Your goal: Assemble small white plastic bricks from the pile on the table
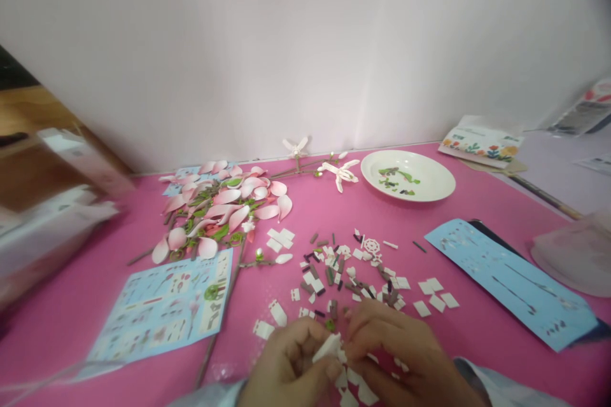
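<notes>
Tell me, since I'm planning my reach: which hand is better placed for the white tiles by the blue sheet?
Right, probably: the right hand lies nearer the white tiles; the left hand is farther off, across a white piece.

A tilted white plastic building piece [328, 348] pinched between left hand [285, 364] and right hand [405, 351], just above loose white and brown bricks [334, 280] on the pink bench.

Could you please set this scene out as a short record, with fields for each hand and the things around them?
left hand: pinching a white building piece
right hand: touching the same piece
nearby: loose white and brown bricks
beyond: pink petals, white plate
surface: pink tabletop
</notes>
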Demonstrator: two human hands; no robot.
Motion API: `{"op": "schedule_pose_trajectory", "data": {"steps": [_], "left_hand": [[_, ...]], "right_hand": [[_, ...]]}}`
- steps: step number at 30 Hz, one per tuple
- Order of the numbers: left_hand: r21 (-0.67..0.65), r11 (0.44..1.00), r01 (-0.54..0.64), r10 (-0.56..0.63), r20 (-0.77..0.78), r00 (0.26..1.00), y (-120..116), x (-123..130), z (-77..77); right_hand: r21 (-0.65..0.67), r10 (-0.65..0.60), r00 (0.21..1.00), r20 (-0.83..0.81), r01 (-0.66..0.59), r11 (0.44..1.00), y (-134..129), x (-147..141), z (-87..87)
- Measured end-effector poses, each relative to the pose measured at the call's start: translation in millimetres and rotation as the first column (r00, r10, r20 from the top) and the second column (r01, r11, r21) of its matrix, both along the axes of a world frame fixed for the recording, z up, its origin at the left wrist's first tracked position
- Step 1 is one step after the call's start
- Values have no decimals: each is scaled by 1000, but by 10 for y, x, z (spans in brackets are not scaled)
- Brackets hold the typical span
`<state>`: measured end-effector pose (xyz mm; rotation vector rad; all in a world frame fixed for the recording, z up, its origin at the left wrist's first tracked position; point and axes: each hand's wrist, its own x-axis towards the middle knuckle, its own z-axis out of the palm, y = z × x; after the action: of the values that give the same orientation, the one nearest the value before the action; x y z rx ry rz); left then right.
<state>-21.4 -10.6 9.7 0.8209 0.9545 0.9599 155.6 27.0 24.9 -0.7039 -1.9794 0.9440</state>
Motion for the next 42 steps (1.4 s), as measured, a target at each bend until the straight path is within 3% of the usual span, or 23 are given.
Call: {"op": "schedule_pose_trajectory", "data": {"steps": [13,18,26,32,42], "left_hand": [[27,1000,-10,15,-181,983,-31,-40,-93],[46,998,42,-34,-161,986,-20,-69,-122],[120,990,80,-37,-326,945,-33,-108,-173],[129,989,78,-23,-383,924,-47,-100,-131],[220,966,140,6,-554,833,-79,-125,-123]], "right_hand": [[-213,-57,998,-18,52,976,-36,6,-40],[-177,-67,997,-33,60,982,-28,-6,-82],[-146,-64,998,12,65,987,-38,17,-54],[-159,-128,980,152,152,976,-28,8,20],[-226,-40,988,147,73,971,-27,-8,36]]}}
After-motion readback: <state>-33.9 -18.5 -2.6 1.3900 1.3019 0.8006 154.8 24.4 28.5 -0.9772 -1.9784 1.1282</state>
